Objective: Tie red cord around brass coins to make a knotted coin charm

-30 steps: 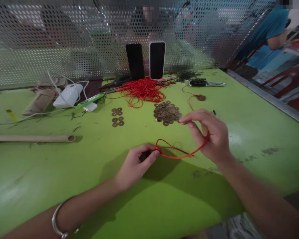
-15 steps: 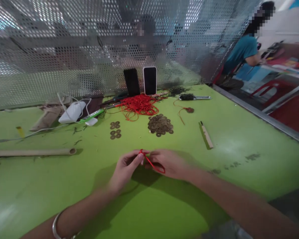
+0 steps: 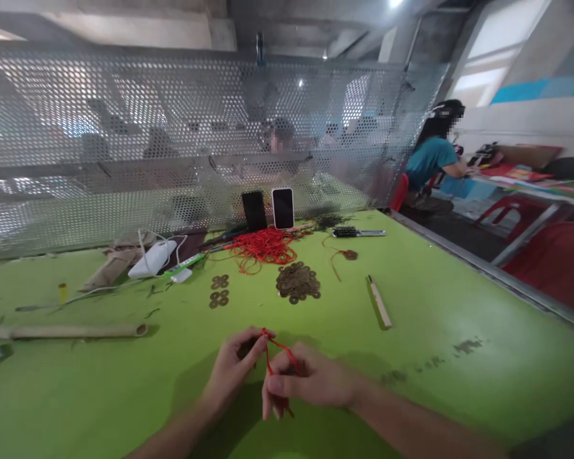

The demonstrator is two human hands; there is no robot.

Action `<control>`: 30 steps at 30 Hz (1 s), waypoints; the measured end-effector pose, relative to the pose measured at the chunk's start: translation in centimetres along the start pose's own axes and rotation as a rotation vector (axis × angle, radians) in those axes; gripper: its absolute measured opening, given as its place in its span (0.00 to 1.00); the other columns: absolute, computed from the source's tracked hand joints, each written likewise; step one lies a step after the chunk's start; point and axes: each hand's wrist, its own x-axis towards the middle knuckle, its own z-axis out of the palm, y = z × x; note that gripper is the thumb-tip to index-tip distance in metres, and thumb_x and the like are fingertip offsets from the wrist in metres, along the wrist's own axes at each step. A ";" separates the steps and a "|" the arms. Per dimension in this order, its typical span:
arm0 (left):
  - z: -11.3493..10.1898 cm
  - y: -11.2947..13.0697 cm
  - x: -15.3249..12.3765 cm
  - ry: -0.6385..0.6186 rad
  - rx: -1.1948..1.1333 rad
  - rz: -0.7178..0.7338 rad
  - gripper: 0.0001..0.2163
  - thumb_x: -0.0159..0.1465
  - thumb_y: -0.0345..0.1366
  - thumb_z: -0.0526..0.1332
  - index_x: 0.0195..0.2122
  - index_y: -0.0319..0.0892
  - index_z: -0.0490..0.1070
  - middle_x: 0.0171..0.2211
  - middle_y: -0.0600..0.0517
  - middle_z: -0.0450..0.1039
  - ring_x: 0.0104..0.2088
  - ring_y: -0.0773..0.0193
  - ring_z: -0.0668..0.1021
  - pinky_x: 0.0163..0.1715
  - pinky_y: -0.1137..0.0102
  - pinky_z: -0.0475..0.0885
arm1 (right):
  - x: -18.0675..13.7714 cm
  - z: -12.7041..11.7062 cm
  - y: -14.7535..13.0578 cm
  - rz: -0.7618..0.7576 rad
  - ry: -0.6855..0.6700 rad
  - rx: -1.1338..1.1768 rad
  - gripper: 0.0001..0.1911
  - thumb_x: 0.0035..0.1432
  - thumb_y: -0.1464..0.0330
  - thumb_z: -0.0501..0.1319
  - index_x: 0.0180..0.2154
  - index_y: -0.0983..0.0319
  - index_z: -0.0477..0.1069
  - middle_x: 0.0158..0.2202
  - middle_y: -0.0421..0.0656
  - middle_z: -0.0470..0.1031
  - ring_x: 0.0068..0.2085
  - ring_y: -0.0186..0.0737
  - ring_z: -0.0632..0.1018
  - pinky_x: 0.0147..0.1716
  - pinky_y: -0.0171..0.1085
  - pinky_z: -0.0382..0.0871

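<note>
Low over the green table (image 3: pixel 435 306), my left hand (image 3: pixel 236 366) pinches the knotted top of a short red cord (image 3: pixel 271 352) between thumb and fingertips. My right hand (image 3: pixel 306 382) is closed on the same cord just to the right, and the cord's ends hang down below its fingers. The two hands almost touch. Farther back lie a heap of brown holed coins (image 3: pixel 297 282), a few small coin clusters (image 3: pixel 219 291) and a tangle of red cord (image 3: pixel 263 247).
Two phones (image 3: pixel 269 209) lean on a perforated metal screen (image 3: pixel 124 140). A bamboo tube (image 3: pixel 71 331) lies at left, a white charger with cables (image 3: pixel 153 258) behind it, a small stick (image 3: pixel 379 301) and a brush (image 3: pixel 356 233) at right. A person in teal (image 3: pixel 433 159) sits beyond.
My right hand came in from the right until it met the left, and the cord loop folded up short between them. The view tilted upward, so the hands sit lower in frame.
</note>
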 end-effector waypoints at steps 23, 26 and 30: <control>0.4 -0.1 -0.7 -0.091 0.367 0.138 0.08 0.59 0.37 0.60 0.33 0.39 0.74 0.29 0.50 0.72 0.30 0.63 0.72 0.30 0.72 0.66 | -0.7 -0.7 -0.5 -0.253 0.170 0.212 0.20 0.60 0.60 0.57 0.25 0.69 0.72 0.21 0.41 0.68 0.24 0.29 0.69 0.27 0.31 0.62; 0.4 -0.1 -0.7 -0.086 0.362 0.103 0.08 0.60 0.38 0.58 0.32 0.40 0.74 0.30 0.50 0.73 0.30 0.63 0.73 0.30 0.72 0.66 | -1.0 -0.8 -0.5 -0.232 0.102 0.118 0.21 0.61 0.58 0.55 0.25 0.68 0.71 0.21 0.41 0.68 0.22 0.29 0.68 0.25 0.32 0.61; 0.4 0.0 -0.7 -0.070 0.310 0.129 0.10 0.61 0.39 0.58 0.30 0.40 0.75 0.29 0.50 0.74 0.30 0.63 0.72 0.30 0.73 0.66 | -0.9 -0.9 -2.5 -0.253 0.305 -0.259 0.18 0.59 0.58 0.58 0.23 0.64 0.69 0.21 0.39 0.66 0.24 0.31 0.66 0.26 0.33 0.61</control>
